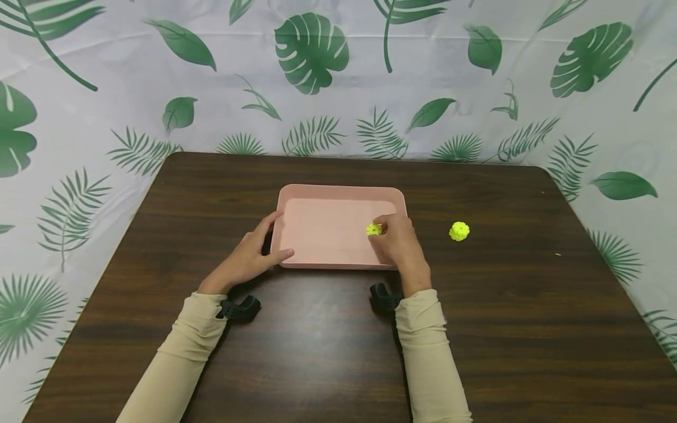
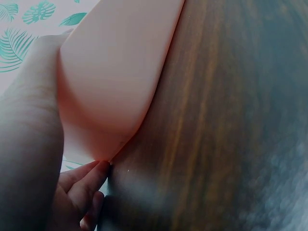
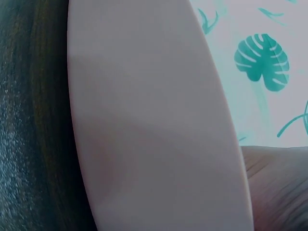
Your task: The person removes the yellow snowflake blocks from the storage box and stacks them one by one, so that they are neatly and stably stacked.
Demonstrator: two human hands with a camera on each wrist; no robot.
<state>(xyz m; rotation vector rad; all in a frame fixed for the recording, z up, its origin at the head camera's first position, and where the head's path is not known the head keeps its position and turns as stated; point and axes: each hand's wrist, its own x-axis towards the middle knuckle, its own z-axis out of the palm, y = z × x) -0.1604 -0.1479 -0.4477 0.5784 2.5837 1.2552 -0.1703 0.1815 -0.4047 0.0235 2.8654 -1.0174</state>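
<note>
A shallow pink tray (image 1: 328,232) lies on the table. My left hand (image 1: 247,252) grips its left end, thumb over the front-left rim and fingers along the outer side; in the left wrist view, the fingertips (image 2: 102,168) meet the tray's lower edge. Over the right part of the tray, my right hand (image 1: 399,241) pinches a small bright yellow piece (image 1: 374,229) with a scalloped edge between thumb and fingers. The right wrist view shows the tray's outer wall (image 3: 149,96) and part of the hand (image 3: 276,187), while the yellow piece is hidden there.
A second bright yellow, knobbly piece (image 1: 459,231) rests on the dark wooden table (image 1: 502,329), right of the tray. A tiny pale scrap (image 1: 557,254) lies farther right. Behind the table hangs a white cloth (image 1: 349,88) with green leaf prints.
</note>
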